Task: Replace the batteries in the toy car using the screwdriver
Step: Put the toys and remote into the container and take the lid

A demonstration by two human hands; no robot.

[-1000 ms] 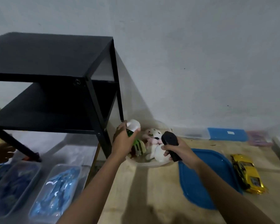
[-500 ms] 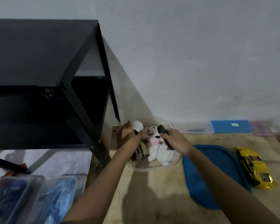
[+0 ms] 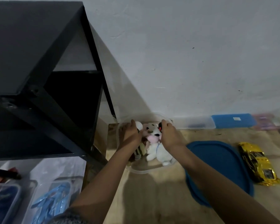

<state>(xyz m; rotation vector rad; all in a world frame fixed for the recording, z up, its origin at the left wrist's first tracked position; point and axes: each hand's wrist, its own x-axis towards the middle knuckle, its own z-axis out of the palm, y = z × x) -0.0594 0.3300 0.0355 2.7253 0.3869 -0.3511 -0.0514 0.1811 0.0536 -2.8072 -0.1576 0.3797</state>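
Note:
A yellow toy car (image 3: 258, 164) lies on the wooden floor at the right, clear of both hands. My right hand (image 3: 169, 135) grips a black remote-like object (image 3: 160, 126) with a red spot over a clear round tub (image 3: 145, 169) by the wall. My left hand (image 3: 132, 134) reaches into the same tub and holds a white-topped toy (image 3: 139, 125). Soft toys fill the tub, among them a white plush dog (image 3: 158, 151). No screwdriver or batteries are visible.
A blue lid (image 3: 220, 168) lies between the tub and the car. A black shelf unit (image 3: 39, 81) stands at the left. Clear bins with blue contents (image 3: 53, 201) sit at the bottom left. Flat containers (image 3: 233, 120) line the wall at the right.
Both hands have moved forward and down into the tub. The black object has gone from above the tub's edge to among the toys. The view has shifted closer.

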